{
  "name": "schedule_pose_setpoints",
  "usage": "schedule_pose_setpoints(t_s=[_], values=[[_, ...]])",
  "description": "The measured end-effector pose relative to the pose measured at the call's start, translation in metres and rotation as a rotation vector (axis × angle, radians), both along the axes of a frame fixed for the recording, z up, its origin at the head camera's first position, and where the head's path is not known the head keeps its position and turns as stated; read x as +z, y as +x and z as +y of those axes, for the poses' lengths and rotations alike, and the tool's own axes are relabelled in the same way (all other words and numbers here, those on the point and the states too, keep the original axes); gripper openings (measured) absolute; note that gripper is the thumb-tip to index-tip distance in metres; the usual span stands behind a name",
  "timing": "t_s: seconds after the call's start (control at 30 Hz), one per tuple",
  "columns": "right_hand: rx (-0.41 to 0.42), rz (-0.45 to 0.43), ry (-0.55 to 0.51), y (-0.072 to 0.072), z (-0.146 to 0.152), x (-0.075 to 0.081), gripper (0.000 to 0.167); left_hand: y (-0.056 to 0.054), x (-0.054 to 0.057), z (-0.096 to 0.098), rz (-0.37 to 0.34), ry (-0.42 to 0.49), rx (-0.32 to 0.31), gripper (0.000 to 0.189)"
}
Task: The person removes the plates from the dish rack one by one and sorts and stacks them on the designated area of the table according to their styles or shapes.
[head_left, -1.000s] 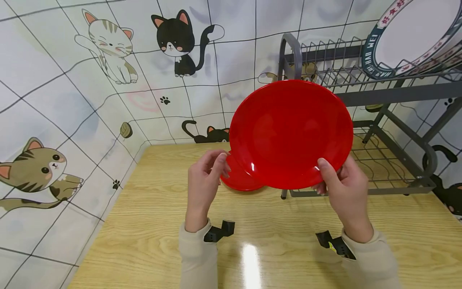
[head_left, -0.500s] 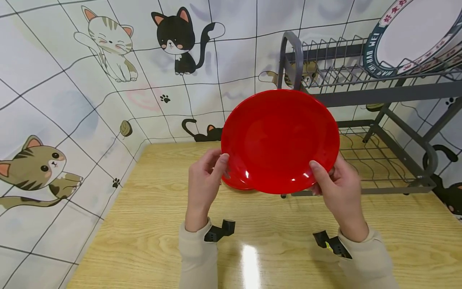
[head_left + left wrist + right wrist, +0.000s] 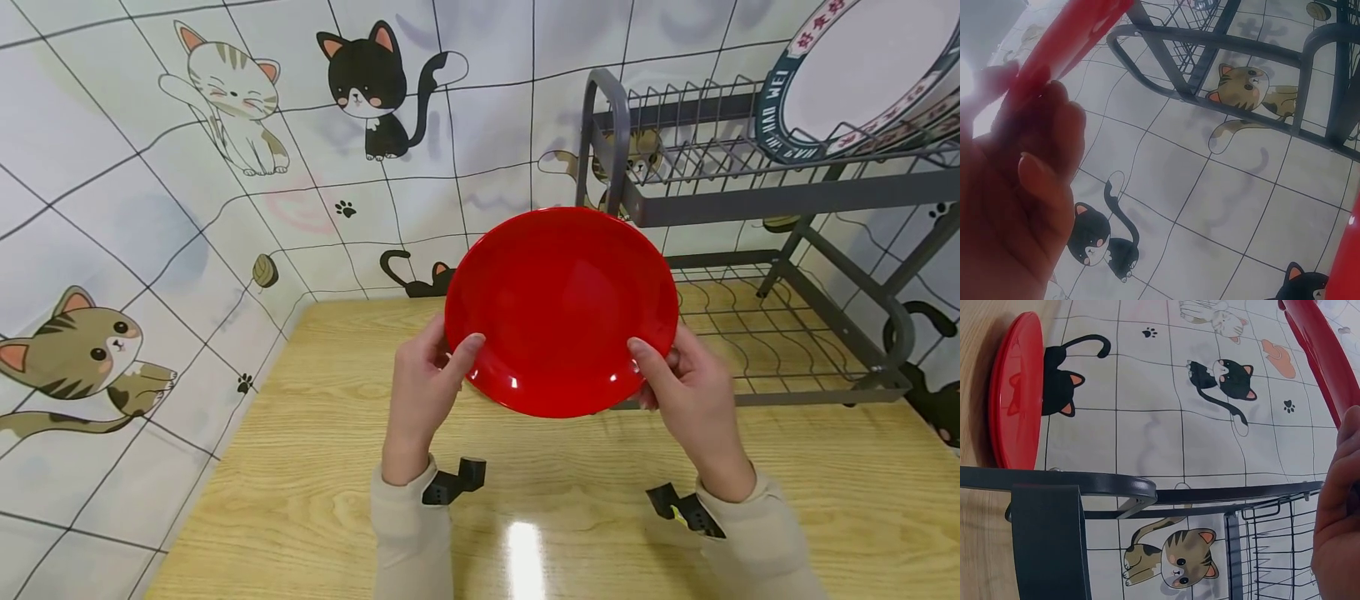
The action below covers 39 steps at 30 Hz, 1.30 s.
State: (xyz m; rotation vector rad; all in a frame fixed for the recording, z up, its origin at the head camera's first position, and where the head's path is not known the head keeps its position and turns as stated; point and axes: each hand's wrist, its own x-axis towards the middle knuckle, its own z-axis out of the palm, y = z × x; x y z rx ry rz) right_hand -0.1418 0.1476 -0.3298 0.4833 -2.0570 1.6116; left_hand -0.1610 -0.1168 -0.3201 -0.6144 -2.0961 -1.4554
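A round, glossy red plate (image 3: 561,308) is held up over the table, its inner face toward the head camera. My left hand (image 3: 427,383) grips its left rim, thumb on the face and fingers behind. On the lower right rim my right hand (image 3: 693,396) holds it the same way. The left wrist view shows the left hand (image 3: 1029,169) with the tilted plate (image 3: 1069,47) between thumb and fingers. Low in the right wrist view's right side, the right hand (image 3: 1338,519) meets the plate's edge (image 3: 1322,356). More red plates, stacked (image 3: 1019,394), are hidden behind it in the head view.
A dark grey two-tier wire dish rack (image 3: 750,200) stands at the back right, and large white plates with a patterned rim (image 3: 862,83) lean on its upper tier. The wooden table (image 3: 315,467) meets a cat-print wall (image 3: 495,117) behind and at left.
My right hand has brought the plate left and down, so it now covers the red plates behind. The left hand, free of this plate at first, now grips its left rim.
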Motion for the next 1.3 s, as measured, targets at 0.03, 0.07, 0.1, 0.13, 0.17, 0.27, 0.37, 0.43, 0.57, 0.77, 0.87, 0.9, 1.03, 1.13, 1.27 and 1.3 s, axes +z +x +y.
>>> schedule_pose_setpoints(t_s=[0.03, 0.07, 0.1, 0.13, 0.17, 0.27, 0.37, 0.43, 0.57, 0.77, 0.87, 0.9, 1.03, 1.13, 1.27, 1.3], values=[[0.004, -0.001, -0.001, 0.001, -0.001, 0.001, 0.019, 0.000, 0.000, -0.001, -0.002, -0.004, -0.011, 0.029], [0.006, -0.005, -0.002, 0.001, -0.002, 0.002, 0.019, 0.000, -0.001, -0.001, -0.011, -0.008, -0.017, 0.030], [0.009, -0.009, -0.004, 0.002, -0.004, 0.002, 0.019, 0.000, -0.001, -0.002, -0.020, -0.012, -0.019, 0.031], [0.012, -0.012, -0.007, 0.002, -0.005, 0.003, 0.018, 0.000, -0.002, -0.003, -0.032, -0.015, -0.018, 0.033], [0.017, -0.016, -0.008, 0.003, -0.006, 0.003, 0.019, 0.000, -0.002, -0.004, -0.042, -0.019, -0.015, 0.034], [0.032, -0.030, -0.013, 0.003, -0.008, 0.004, 0.019, 0.001, -0.002, -0.006, -0.081, -0.027, -0.011, 0.035], [0.037, -0.034, -0.009, 0.003, -0.010, 0.004, 0.019, 0.002, -0.002, -0.009, -0.123, -0.038, -0.042, 0.034], [0.033, -0.033, -0.002, 0.003, -0.011, 0.004, 0.020, 0.004, 0.001, -0.010, -0.176, -0.045, -0.066, 0.032], [0.024, -0.039, 0.005, 0.003, -0.012, 0.004, 0.022, 0.013, 0.014, -0.008, -0.278, -0.080, -0.075, 0.028], [0.015, -0.059, 0.003, 0.003, -0.013, 0.004, 0.023, 0.014, 0.018, -0.006, -0.332, -0.079, -0.071, 0.026], [0.013, -0.072, -0.005, 0.004, -0.012, 0.003, 0.026, 0.012, 0.016, -0.004, -0.307, -0.060, -0.084, 0.026], [0.013, -0.077, -0.007, 0.004, -0.012, 0.003, 0.027, 0.011, 0.015, -0.004, -0.297, -0.055, -0.087, 0.027], [0.008, -0.083, -0.005, 0.004, -0.010, 0.002, 0.030, 0.009, 0.013, -0.002, -0.282, -0.046, -0.088, 0.027], [-0.009, -0.078, 0.000, 0.003, -0.010, 0.002, 0.030, 0.007, 0.012, -0.001, -0.288, -0.037, -0.083, 0.028], [-0.019, -0.076, -0.014, 0.002, -0.009, 0.001, 0.031, 0.006, 0.010, -0.003, -0.301, -0.025, -0.068, 0.029], [-0.015, -0.076, -0.019, 0.001, -0.009, 0.000, 0.031, 0.006, 0.009, -0.004, -0.306, -0.023, -0.060, 0.029]])
